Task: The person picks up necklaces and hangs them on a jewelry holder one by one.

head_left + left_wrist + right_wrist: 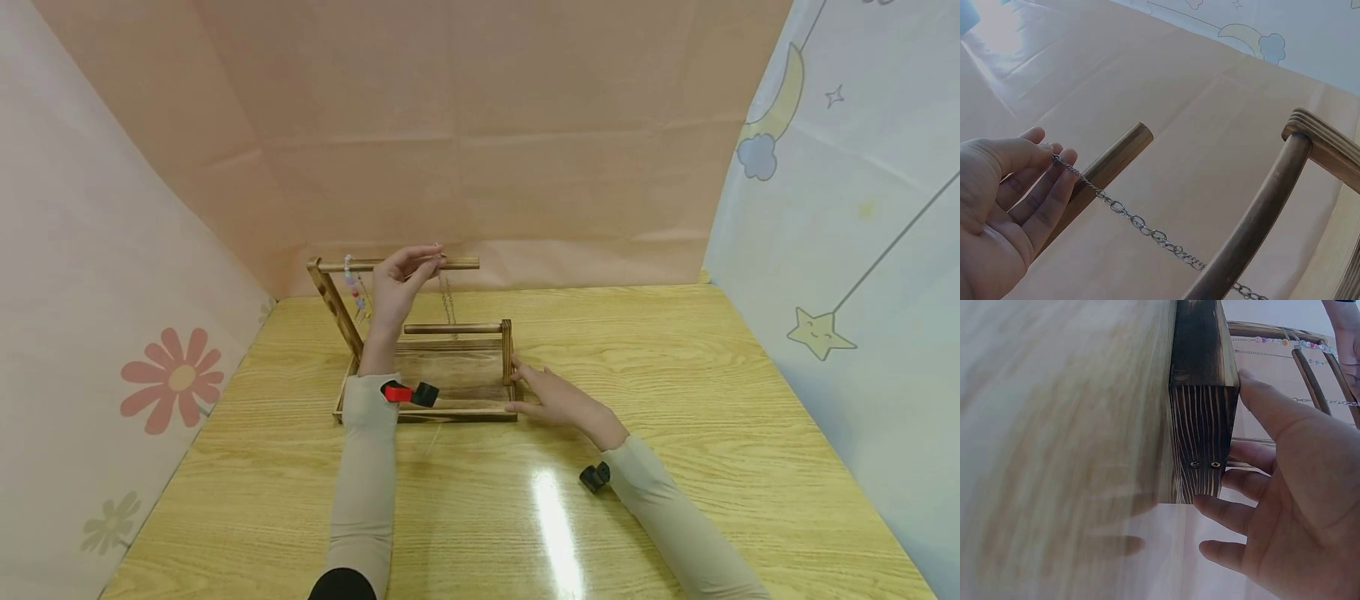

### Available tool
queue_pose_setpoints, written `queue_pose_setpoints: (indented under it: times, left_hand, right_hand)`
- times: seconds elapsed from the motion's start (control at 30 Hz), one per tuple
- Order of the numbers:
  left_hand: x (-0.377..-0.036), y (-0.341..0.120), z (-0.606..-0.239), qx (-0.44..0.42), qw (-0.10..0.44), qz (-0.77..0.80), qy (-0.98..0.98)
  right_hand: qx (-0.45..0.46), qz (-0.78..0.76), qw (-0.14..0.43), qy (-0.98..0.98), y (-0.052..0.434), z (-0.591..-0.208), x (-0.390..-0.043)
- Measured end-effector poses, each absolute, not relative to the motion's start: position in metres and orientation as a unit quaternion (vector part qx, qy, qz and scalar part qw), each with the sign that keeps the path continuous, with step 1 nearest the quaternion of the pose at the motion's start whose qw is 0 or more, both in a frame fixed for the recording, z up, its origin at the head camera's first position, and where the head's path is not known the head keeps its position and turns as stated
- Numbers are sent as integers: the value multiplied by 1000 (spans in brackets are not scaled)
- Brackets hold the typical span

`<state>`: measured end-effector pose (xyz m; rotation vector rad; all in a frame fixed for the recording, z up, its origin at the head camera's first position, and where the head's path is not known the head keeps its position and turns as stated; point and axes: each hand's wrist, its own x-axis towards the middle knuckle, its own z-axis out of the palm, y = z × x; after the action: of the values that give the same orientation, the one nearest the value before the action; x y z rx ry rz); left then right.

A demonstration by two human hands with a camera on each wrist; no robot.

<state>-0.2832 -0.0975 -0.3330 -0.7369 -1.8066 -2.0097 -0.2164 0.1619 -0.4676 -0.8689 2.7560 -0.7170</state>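
- The left hand (396, 283) pinches a thin metal chain (1138, 222) between thumb and fingertips at the top rod (457, 263) of the wooden rack (450, 375).
- The right hand (558, 398), fingers straight, apparently presses against the rack's right side on the tabletop (675, 375).

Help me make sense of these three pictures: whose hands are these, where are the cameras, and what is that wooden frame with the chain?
No machine here: a person works with bare hands, wearing three cameras. The wide picture comes from the head camera, looking down at a wooden table. The other two come from cameras on the wrists, so they look very close.

On the table stands a wooden rack with a tray base and two rods. A beaded string hangs from the top rod. The left hand pinches a thin metal chain at that rod; the chain hangs down past the lower rod. The right hand rests with straight fingers against the rack's end post.
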Motion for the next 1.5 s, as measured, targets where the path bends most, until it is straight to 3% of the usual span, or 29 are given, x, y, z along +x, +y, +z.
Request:
queue_pose_setpoints:
  times: [1.5]
  left_hand:
    - [-277,-123,-341,-234,214,-701,-639]
  right_hand:
    - [-288,-241,97,922,161,-469,-217]
